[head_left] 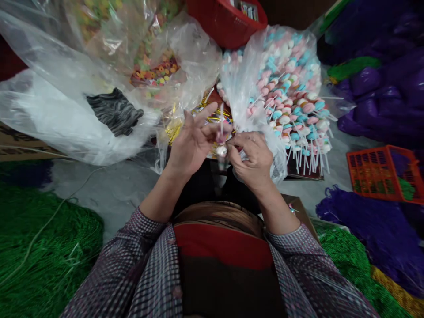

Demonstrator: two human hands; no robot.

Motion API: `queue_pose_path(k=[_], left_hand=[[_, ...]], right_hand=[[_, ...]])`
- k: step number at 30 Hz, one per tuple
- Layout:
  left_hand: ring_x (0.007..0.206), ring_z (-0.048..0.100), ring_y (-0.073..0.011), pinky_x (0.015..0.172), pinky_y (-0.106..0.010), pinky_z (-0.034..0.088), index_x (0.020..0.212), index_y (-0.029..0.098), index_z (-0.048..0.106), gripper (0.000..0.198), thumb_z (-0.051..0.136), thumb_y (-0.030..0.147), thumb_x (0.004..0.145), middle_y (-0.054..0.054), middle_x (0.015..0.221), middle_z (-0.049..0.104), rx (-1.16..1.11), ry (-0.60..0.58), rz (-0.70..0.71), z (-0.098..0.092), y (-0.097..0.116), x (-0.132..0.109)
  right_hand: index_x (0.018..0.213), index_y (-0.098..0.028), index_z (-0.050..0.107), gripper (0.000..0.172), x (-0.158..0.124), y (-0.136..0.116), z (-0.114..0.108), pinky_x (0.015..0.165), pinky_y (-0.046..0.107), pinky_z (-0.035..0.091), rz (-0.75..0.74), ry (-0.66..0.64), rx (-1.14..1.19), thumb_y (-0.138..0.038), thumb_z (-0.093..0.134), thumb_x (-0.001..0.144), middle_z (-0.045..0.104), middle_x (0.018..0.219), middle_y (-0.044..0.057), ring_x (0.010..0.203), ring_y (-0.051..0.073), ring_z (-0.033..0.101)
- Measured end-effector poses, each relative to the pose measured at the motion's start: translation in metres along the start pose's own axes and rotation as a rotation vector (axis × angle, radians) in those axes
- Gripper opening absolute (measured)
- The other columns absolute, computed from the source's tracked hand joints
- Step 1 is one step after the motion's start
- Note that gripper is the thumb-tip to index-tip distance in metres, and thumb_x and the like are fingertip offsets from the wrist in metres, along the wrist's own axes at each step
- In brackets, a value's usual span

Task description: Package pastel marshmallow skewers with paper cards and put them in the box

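Note:
Between my hands is a small wrapped lollipop [221, 151], blurred, with its white stick pointing up and clear wrapping below. My right hand [253, 157] is closed, its thumb and index finger pinched together at the lollipop's right side. My left hand [192, 143] is on the other side with fingers stretched and spread; one fingertip reaches behind or against the stick, and contact is hard to tell. Gold twist ties [174, 130] lie beyond my left hand. Past my right hand, a clear plastic bag [243, 84] lies beside many pink, blue and white candies on sticks [294, 115].
A red basket [228, 24] stands at the back. Bags of colourful ring shapes [155, 70] and a black-grey bundle [114, 110] are at left. Green strands [49, 247] cover the lower left. At right are an orange crate [371, 174] and purple strands [374, 234].

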State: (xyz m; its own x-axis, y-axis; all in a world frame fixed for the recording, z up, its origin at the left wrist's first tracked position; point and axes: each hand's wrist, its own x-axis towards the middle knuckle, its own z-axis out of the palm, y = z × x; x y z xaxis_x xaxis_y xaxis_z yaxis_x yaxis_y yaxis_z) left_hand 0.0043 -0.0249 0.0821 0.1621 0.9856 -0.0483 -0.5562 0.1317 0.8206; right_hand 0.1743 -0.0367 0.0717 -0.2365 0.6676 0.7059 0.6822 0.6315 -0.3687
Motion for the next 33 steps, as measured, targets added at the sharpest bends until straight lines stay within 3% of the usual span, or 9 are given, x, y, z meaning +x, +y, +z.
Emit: queue_pose_path(k=[3,7,10,12,16,19,23,29,33], left_hand=[[0.089,0.076,-0.0228,0.099,-0.045,0.058,0.095,0.023,0.078,0.07,0.034,0.077,0.096,-0.004,0.071,0.075,0.205,-0.006,0.185,0.002,0.001,-0.012],[0.099,0.075,-0.0247,0.097,-0.046,0.059,0.087,0.021,0.077,0.077,0.029,0.081,0.095,-0.006,0.075,0.076,0.304,-0.117,0.034,-0.002,-0.028,-0.007],[0.102,0.074,-0.0243,0.09,-0.044,0.061,0.092,0.021,0.077,0.086,0.013,0.077,0.098,-0.007,0.081,0.076,0.266,-0.083,0.02,-0.006,-0.042,0.008],[0.106,0.072,-0.0247,0.09,-0.043,0.06,0.093,0.021,0.077,0.081,0.017,0.075,0.099,-0.008,0.084,0.075,0.315,-0.056,0.094,-0.01,-0.04,0.013],[0.106,0.068,-0.0218,0.097,-0.041,0.054,0.085,0.025,0.076,0.05,0.052,0.068,0.095,-0.006,0.098,0.074,0.564,-0.094,0.366,-0.016,-0.028,0.005],[0.092,0.064,-0.0174,0.095,-0.039,0.05,0.076,0.025,0.074,0.039,0.067,0.061,0.089,-0.002,0.087,0.07,0.736,-0.04,0.509,-0.016,-0.026,-0.003],[0.081,0.062,-0.0166,0.084,-0.035,0.051,0.071,0.023,0.073,0.056,0.052,0.071,0.093,-0.003,0.078,0.07,0.584,-0.015,0.268,-0.013,-0.037,-0.004],[0.09,0.068,-0.0217,0.091,-0.039,0.055,0.081,0.023,0.076,0.071,0.039,0.082,0.091,-0.006,0.08,0.075,0.263,-0.033,-0.05,-0.01,-0.052,0.004],[0.093,0.068,-0.0224,0.094,-0.039,0.054,0.082,0.023,0.077,0.054,0.061,0.074,0.085,-0.005,0.082,0.074,0.259,-0.095,-0.052,-0.01,-0.041,0.007]], right_hand=[[0.087,-0.024,0.07,0.013,0.008,0.007,-0.003,0.08,0.037,0.052,0.043,0.055,-0.044,-0.02,0.06,0.095,0.075,0.084,0.001,0.082,0.019,0.071],[0.088,-0.023,0.071,0.014,0.013,0.001,-0.003,0.081,0.037,0.05,-0.02,0.141,-0.103,-0.02,0.06,0.096,0.076,0.085,0.001,0.082,0.019,0.07],[0.087,-0.023,0.072,0.013,0.007,-0.008,0.002,0.081,0.036,0.05,-0.038,0.069,-0.064,-0.018,0.062,0.095,0.077,0.085,0.001,0.08,0.017,0.07],[0.085,-0.023,0.072,0.014,0.001,-0.008,0.005,0.082,0.036,0.05,-0.01,0.019,-0.045,-0.018,0.064,0.094,0.077,0.083,0.0,0.079,0.017,0.07],[0.087,-0.025,0.075,0.012,0.0,0.004,0.007,0.086,0.037,0.05,0.071,-0.002,-0.072,-0.023,0.066,0.093,0.078,0.084,-0.001,0.084,0.018,0.07],[0.089,-0.026,0.076,0.013,0.003,0.01,0.008,0.088,0.039,0.05,0.127,0.003,-0.073,-0.028,0.065,0.095,0.078,0.087,0.001,0.088,0.019,0.07],[0.089,-0.027,0.076,0.014,0.0,0.01,0.007,0.088,0.041,0.05,0.126,0.041,-0.021,-0.027,0.064,0.096,0.077,0.088,0.002,0.087,0.021,0.07],[0.088,-0.028,0.076,0.013,-0.011,0.012,0.009,0.088,0.041,0.052,0.176,0.027,0.044,-0.026,0.064,0.094,0.077,0.087,0.0,0.086,0.019,0.069],[0.082,-0.028,0.076,0.013,-0.016,0.013,0.01,0.092,0.042,0.052,0.167,-0.032,0.097,-0.024,0.067,0.091,0.075,0.086,-0.001,0.09,0.019,0.069]])
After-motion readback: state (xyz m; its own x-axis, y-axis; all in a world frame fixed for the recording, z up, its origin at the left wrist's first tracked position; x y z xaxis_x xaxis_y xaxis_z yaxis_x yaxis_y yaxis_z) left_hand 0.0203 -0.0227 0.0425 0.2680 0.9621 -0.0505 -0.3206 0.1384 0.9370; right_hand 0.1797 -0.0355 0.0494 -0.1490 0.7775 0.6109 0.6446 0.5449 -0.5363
